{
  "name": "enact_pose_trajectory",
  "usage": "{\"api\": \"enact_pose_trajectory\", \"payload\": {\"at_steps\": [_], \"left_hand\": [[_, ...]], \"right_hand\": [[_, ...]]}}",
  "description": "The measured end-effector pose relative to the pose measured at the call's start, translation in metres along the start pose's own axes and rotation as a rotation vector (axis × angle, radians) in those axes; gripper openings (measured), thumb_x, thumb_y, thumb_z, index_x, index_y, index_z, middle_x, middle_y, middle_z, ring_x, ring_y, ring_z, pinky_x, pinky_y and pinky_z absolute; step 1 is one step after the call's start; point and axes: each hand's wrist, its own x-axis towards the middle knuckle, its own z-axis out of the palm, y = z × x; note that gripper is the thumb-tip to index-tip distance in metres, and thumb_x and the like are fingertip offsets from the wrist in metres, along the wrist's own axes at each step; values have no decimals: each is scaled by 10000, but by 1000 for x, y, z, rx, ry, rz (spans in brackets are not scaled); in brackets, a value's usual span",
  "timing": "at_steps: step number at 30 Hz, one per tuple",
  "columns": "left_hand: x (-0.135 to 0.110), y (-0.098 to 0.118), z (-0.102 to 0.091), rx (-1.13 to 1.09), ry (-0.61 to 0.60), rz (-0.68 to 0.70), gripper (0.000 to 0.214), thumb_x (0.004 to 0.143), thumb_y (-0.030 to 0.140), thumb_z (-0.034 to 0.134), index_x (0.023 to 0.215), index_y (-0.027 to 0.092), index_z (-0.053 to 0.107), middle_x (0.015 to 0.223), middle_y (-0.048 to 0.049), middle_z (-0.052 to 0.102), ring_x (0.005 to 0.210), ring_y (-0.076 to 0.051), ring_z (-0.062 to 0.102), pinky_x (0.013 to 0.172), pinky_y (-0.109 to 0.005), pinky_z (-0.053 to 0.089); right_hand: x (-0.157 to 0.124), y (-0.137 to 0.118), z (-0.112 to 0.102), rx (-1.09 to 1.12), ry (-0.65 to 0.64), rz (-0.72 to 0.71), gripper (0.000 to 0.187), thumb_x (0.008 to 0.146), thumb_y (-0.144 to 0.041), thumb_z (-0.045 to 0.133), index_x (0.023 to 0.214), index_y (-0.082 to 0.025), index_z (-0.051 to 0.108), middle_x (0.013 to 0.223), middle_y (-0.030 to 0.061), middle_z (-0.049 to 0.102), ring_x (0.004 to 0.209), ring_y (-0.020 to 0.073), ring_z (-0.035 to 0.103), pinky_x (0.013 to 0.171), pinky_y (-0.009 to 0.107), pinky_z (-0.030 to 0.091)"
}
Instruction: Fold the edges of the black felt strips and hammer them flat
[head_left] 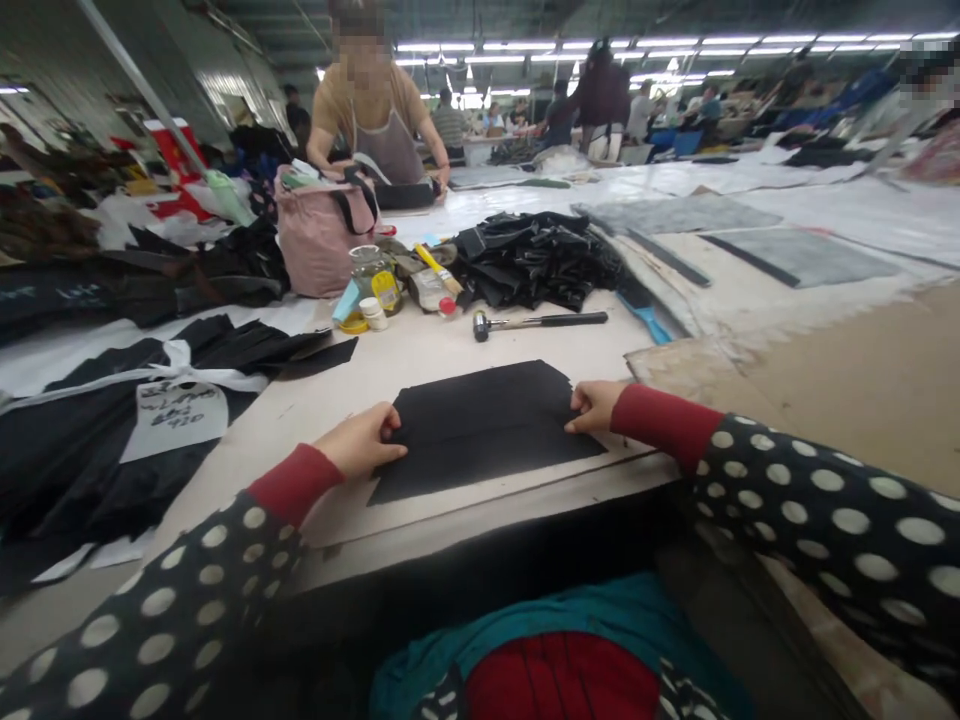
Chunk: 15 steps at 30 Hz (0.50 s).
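A flat black fabric piece [484, 425] lies on the worktable [420, 365] in front of me. My left hand [364, 442] pinches its left edge with curled fingers. My right hand [592, 405] grips its right edge the same way. Both sleeves are dark with white dots and red cuffs. The piece lies flat between the two hands.
A hammer [536, 321] lies just beyond the piece. Behind it stand a glass jar [371, 275], small pots, a brush and a heap of black pieces [532, 258]. Black fabric with a paper tag [176, 415] covers the left. A pink bag [322, 230] and a person in an apron stand farther back.
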Motion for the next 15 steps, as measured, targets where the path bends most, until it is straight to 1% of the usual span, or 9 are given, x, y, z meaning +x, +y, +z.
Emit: {"api": "enact_pose_trajectory", "payload": {"at_steps": [3,4,6,8,11,13,15], "left_hand": [[2,-2,3,-38,-20,8,427,590,417,531,942,188,455,621,42,478,573,-144,482,523,-243,341],[2,-2,4,-39,-27,5,419,593,421,526,936,187,468,615,39,482,578,-149,486,527,-247,344],[1,-2,4,-30,-50,-15,371,595,444,521,858,182,510,612,24,502,603,-167,500,546,-258,355],[-2,-1,2,-35,-81,-21,342,615,479,507,781,181,532,627,8,529,632,-184,515,567,-269,369],[-10,-1,-3,-86,-92,8,349,655,509,486,769,183,529,707,-12,568,690,-201,532,607,-282,393],[-16,3,-9,-130,-67,39,360,669,524,485,792,186,518,749,-18,574,720,-205,535,628,-287,404],[-19,14,-14,-185,-50,45,377,680,542,476,813,190,498,709,-7,557,674,-194,529,587,-278,407]], "right_hand": [[-5,-2,2,27,43,0,330,597,-324,638,840,-149,502,689,13,532,618,141,508,518,232,349],[-7,-3,3,32,59,1,353,607,-318,633,880,-142,497,710,17,537,630,139,510,521,227,350],[-11,-6,5,37,84,-1,382,624,-318,622,934,-137,492,753,22,547,657,132,515,534,216,356],[-13,-8,5,32,85,-19,320,633,-319,614,888,-148,523,747,14,555,664,128,518,540,210,355],[-17,-9,-1,20,74,-50,189,633,-324,609,728,-167,562,667,-7,559,632,130,517,527,215,343],[-22,-5,-11,21,93,-59,179,638,-338,604,689,-171,567,644,-13,563,623,128,519,527,217,343],[-32,5,-25,53,140,-76,184,651,-346,592,705,-171,575,663,-15,580,638,127,528,545,216,360]]}}
